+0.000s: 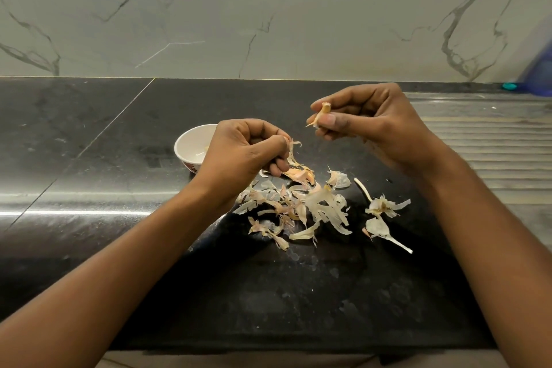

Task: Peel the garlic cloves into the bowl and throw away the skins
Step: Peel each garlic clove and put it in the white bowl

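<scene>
My right hand [370,119] pinches a small garlic clove [322,112] between thumb and fingers, held above the black counter. My left hand [248,149] is curled and grips a strip of papery skin [294,158] that hangs down toward a pile of garlic skins [301,209] on the counter. A small white bowl [191,143] stands just left of my left hand, partly hidden by it, with a pale piece inside. More skins and a stem piece [382,209] lie to the right of the pile.
The black stone counter [89,173] runs to a marble wall [268,9] behind. A ribbed steel drainboard [493,143] lies at the right, with a blue object [537,69] at its far corner.
</scene>
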Tool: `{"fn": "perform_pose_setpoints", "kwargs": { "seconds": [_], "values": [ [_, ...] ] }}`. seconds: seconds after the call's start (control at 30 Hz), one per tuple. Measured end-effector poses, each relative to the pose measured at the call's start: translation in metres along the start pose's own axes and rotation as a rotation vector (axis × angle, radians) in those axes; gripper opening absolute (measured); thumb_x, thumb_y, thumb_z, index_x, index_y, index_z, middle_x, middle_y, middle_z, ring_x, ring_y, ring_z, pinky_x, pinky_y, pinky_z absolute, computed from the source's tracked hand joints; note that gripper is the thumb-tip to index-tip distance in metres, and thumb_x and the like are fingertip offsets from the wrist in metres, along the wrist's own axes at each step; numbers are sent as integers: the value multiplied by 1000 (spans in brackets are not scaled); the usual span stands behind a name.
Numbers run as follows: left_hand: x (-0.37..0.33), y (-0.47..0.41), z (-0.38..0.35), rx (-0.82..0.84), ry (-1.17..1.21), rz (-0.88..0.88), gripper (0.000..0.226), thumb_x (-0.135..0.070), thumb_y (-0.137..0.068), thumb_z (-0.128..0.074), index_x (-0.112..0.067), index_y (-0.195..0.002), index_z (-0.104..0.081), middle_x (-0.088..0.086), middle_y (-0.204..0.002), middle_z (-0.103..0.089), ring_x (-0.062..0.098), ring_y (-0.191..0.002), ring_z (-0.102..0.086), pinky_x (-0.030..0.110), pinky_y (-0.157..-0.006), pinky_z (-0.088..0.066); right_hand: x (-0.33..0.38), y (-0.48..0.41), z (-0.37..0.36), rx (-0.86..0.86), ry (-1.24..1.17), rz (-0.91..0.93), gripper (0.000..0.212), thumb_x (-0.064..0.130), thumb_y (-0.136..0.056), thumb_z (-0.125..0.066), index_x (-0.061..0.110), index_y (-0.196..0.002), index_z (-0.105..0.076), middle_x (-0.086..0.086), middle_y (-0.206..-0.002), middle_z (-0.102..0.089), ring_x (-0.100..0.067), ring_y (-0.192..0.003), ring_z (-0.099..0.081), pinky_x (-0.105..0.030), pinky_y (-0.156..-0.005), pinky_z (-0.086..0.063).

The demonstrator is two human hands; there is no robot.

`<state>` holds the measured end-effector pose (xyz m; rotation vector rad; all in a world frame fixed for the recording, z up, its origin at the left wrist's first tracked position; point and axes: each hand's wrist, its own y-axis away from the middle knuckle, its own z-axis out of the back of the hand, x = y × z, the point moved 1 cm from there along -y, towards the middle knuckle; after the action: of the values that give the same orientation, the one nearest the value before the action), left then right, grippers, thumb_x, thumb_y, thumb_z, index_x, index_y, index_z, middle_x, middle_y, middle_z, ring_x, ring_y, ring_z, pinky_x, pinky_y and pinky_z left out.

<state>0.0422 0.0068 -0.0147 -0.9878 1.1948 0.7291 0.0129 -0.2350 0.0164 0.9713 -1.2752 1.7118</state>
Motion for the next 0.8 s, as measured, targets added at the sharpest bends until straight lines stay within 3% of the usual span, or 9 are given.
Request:
{"fn": "perform_pose_setpoints", "kwargs": {
  "seconds": [0.2,0.43,0.6,0.8],
  "values": [
    [-1,2,-1,3,-47,-19,3,3,-92,-74,3,-91,-77,18,-78,-75,24,-65,-69,26,-59,-58,-4,2,0,121,66,-103,33,8,-92,-74,8,-125,-75,-10,-107,-82,-20,-97,-76,-27,-83,-61],
    [-2,3,-2,25,-28,-3,8,4,-88,-78,2,-96,-79,22,-83,-77,31,-74,-73,28,-66,-61,-5,0,-2,236,139,-170,31,11,-90,-79,8,-121,-76,-13,-98,-80,-21,-84,-75,-31,-79,-63],
    [-3,4,-2,44,12,24,9,2,-92,-74,3,-99,-79,26,-87,-77,38,-79,-74,33,-72,-65,-7,-1,-5,208,128,-148,26,10,-89,-79,2,-114,-79,-18,-97,-80,-23,-80,-75,-28,-74,-63],
    [-4,4,-1,76,55,61,11,-2,-93,-73,3,-101,-78,25,-90,-77,34,-79,-75,31,-72,-65,-6,-1,-7,184,150,-93,24,8,-90,-78,1,-112,-80,-20,-97,-80,-25,-81,-75,-28,-74,-64]
  ]
}}
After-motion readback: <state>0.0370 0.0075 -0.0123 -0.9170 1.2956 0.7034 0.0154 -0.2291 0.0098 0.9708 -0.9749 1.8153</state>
